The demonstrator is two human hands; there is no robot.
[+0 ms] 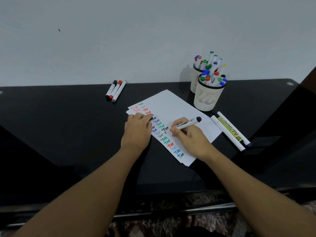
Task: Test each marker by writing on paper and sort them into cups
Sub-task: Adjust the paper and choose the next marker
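My right hand grips a white marker with a black end, its tip down on the white paper beside a fresh black word. Coloured "Test" words run down the paper's left edge. My left hand rests on the paper's left side, fingers closed around what looks like a black cap. Two cream mesh cups stand at the back right, the nearer cup and the farther cup, both filled with several markers.
Three markers lie together at the table's back near the wall. Three more markers lie to the right of the paper. The black table meets a pale wall behind. A dark upright edge stands at far right.
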